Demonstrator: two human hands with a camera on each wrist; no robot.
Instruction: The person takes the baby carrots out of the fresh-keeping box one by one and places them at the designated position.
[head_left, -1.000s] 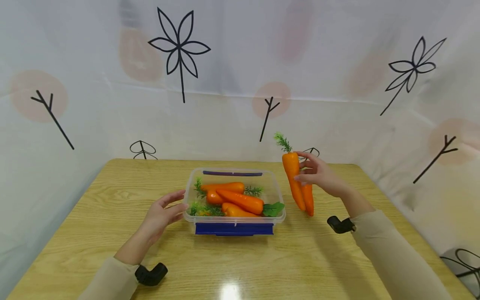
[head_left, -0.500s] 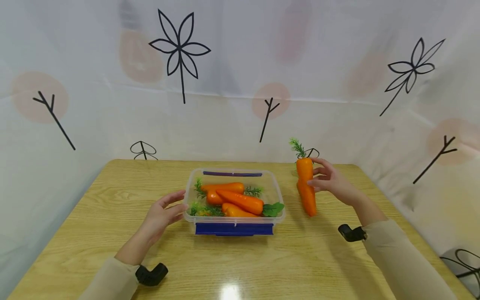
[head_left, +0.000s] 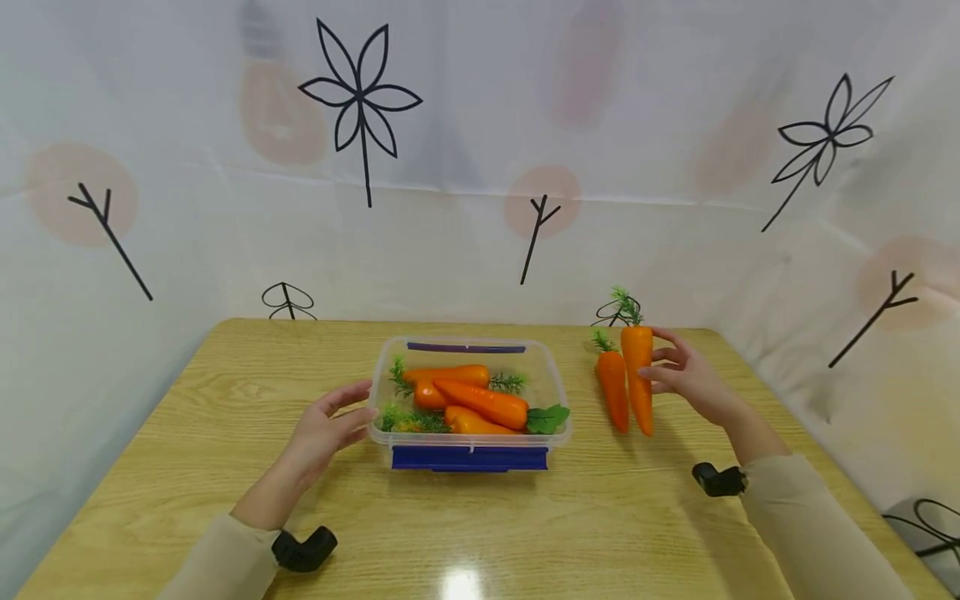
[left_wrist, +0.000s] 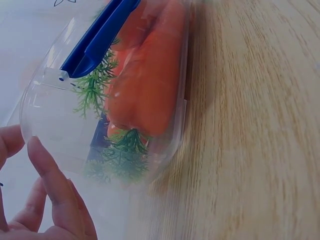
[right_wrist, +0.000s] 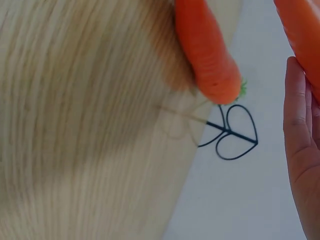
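Carrot (head_left: 639, 371) pinched in right hand (head_left: 692, 382); second carrot (head_left: 612, 387) between it and box (head_left: 470, 439); left hand (head_left: 321, 427) relaxed, touching box.

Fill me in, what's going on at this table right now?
A person is handling carrots. Their right hand holds one carrot with its leafy end up, to the right of the clear container. A second carrot is on the wooden table, between the held one and the container. The left hand touches the container's left side. Several orange vegetables with green tops are inside.
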